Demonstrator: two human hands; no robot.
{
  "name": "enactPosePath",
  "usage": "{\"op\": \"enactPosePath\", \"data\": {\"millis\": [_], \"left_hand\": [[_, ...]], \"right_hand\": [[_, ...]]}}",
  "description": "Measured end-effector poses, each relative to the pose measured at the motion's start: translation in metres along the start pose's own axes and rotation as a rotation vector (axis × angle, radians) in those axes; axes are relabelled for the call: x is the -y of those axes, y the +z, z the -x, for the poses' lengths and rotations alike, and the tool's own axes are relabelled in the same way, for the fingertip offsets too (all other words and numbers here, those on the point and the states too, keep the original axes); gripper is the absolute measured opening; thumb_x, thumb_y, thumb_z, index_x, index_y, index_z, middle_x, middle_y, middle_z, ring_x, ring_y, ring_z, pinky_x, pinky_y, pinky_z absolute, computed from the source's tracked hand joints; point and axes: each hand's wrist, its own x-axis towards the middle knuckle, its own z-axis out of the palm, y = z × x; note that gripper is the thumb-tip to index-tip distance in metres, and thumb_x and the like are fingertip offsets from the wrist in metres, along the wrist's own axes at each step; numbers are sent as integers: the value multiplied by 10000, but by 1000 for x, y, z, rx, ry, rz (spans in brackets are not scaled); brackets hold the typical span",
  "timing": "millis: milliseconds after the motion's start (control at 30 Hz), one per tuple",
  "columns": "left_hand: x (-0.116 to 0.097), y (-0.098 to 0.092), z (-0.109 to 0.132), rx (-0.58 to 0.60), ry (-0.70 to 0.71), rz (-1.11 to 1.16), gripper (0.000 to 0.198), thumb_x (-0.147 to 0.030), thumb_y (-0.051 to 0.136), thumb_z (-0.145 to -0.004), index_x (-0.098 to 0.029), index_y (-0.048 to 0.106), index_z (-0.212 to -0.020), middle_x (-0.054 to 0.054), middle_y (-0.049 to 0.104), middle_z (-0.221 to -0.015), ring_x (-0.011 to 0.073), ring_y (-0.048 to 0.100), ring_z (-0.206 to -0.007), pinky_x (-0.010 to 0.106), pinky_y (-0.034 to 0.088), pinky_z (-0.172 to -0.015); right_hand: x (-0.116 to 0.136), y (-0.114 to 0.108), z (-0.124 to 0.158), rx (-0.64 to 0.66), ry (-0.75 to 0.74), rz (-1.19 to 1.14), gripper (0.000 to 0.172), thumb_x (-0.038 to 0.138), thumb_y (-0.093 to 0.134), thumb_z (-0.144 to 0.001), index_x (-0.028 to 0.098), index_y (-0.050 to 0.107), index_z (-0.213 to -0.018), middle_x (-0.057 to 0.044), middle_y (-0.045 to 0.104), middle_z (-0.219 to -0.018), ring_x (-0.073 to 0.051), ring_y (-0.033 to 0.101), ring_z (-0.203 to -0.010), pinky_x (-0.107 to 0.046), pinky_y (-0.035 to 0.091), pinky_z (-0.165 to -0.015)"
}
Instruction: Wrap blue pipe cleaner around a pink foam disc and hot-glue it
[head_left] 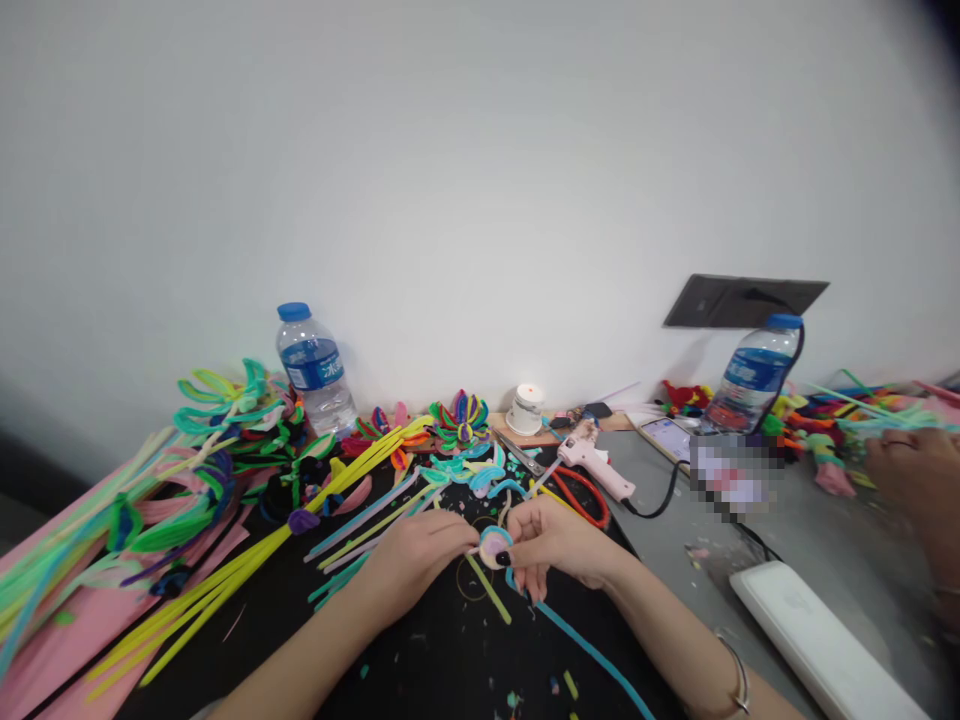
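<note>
A small round disc point(493, 547), pale pink inside with a light-blue rim, is between my two hands over the black mat. My left hand point(420, 555) pinches its left edge with fingertips together. My right hand point(555, 545) grips its right side, the thumb with a dark nail on its face. A blue pipe cleaner point(589, 650) trails from beneath my right fingers toward the lower right. A short yellow-green pipe cleaner point(489, 592) lies just below the disc. Just beyond my right hand are red-handled scissors point(581, 497) and a pink glue gun point(598, 462).
Pipe-cleaner flowers point(459, 420) and yellow stems point(247, 560) spread across the left. Water bottles point(311, 365) point(754, 375) stand by the wall. A white tub point(526, 408), phone point(667, 437), black cord and white power strip point(817, 640) sit rightward. Another person's hand point(911, 480) is far right.
</note>
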Motion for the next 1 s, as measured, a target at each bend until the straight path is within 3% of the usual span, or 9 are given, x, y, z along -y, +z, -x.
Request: {"op": "enactPosePath", "data": {"millis": [400, 633, 1000], "left_hand": [[3, 3, 6, -8, 105, 38, 263, -130, 389, -886, -180, 612, -1016, 89, 681, -907, 178, 605, -824, 272, 455, -745], [6, 9, 5, -90, 168, 22, 214, -114, 420, -875, -162, 608, -967, 64, 676, -829, 158, 583, -724, 249, 446, -656], [4, 14, 7, -111, 59, 60, 188, -138, 450, -873, -175, 632, -904, 36, 677, -791, 135, 586, -719, 220, 435, -668]], "right_hand": [[-3, -1, -1, 20, -4, -19, 220, 261, 704, -635, 119, 545, -685, -8, 651, -535, -90, 581, -389, -148, 457, -354], [-4, -3, -3, 19, 13, -54, 265, 283, 736, -594, 113, 551, -679, -14, 649, -515, -101, 580, -382, -156, 455, -344], [-3, -2, -3, 6, 8, -32, 289, 320, 740, -592, 115, 554, -676, -9, 648, -516, -95, 575, -374, -152, 448, -336]]}}
